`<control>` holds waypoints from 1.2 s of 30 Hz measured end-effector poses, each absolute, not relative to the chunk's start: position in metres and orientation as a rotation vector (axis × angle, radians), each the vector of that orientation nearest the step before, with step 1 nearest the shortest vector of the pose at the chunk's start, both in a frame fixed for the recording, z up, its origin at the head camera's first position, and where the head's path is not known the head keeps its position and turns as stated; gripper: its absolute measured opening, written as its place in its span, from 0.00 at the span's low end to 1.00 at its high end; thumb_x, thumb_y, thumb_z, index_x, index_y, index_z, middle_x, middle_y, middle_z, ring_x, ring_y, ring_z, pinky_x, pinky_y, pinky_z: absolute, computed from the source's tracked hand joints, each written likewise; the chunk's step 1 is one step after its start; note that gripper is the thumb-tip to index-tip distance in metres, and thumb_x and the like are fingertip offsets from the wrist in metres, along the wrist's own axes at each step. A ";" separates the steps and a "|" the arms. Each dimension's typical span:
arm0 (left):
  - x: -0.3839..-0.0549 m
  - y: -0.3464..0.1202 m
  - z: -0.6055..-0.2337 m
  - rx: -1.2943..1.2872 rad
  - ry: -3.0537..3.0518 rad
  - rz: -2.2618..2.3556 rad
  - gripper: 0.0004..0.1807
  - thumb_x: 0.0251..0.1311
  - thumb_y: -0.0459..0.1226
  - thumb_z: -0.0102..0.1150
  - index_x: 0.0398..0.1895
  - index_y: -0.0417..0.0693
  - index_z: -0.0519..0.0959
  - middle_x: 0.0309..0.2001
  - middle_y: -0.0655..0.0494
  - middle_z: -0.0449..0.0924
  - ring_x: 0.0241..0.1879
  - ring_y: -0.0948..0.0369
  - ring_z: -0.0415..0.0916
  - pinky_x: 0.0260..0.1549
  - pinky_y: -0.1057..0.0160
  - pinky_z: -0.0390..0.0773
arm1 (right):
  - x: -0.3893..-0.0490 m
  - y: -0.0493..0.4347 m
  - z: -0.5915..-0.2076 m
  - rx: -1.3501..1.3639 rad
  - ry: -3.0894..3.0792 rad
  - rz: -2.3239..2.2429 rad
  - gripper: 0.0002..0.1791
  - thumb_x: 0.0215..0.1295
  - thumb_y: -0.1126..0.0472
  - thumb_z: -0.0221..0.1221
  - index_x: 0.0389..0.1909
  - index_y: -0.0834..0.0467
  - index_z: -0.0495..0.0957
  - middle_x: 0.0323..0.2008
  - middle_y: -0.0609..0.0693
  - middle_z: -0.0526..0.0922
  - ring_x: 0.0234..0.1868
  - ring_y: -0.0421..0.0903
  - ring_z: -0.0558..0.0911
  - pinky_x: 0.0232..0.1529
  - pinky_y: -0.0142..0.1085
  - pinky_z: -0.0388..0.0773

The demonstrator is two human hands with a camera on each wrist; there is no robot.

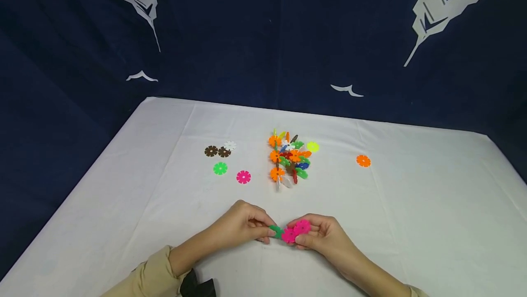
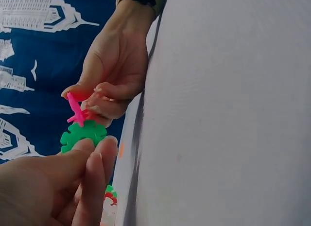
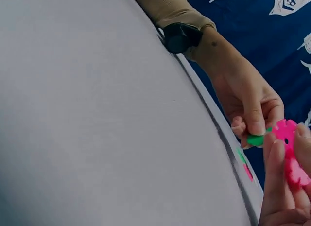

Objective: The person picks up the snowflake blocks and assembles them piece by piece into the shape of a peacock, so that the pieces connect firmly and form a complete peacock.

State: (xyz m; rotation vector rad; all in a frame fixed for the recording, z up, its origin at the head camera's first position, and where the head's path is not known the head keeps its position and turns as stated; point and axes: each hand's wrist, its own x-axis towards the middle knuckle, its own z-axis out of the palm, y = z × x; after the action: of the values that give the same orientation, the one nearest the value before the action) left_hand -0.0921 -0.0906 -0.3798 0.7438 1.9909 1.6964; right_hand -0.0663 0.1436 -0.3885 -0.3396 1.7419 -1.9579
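Observation:
Near the front of the table, my left hand [image 1: 240,226] pinches a green notched building disc [image 1: 276,231] between thumb and fingers. My right hand [image 1: 331,237] pinches two pink notched discs [image 1: 302,226], which are joined to each other. In the left wrist view the green disc [image 2: 85,133] meets a pink disc [image 2: 76,111] that stands edge-on to it. From the right wrist view, the green disc [image 3: 256,139] touches the rim of the upper pink disc [image 3: 285,130]. How deep their slots sit in each other is hidden.
Beyond the hands stands a many-coloured cluster of joined discs [image 1: 294,156], a yellow disc [image 1: 313,146] beside it. Loose brown discs [image 1: 211,151], a white one [image 1: 230,145], a light green one [image 1: 220,168] and a pink one [image 1: 244,177] lie left; an orange disc [image 1: 363,161] lies right.

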 end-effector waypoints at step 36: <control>-0.149 -0.122 -0.373 0.475 3.019 1.084 0.20 0.42 0.31 0.74 0.42 0.38 0.81 0.35 0.51 0.73 0.24 0.63 0.69 0.25 0.64 0.72 | -0.068 0.144 -0.393 -0.513 1.910 -2.156 0.03 0.61 0.75 0.56 0.34 0.73 0.74 0.26 0.51 0.80 0.22 0.41 0.75 0.24 0.29 0.77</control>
State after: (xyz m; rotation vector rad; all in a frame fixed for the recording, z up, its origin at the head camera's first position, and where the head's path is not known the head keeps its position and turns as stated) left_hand -0.1495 -0.1222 -0.3725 0.4752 3.0191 1.0839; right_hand -0.0679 0.1442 -0.3926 -0.5132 1.9099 -2.1562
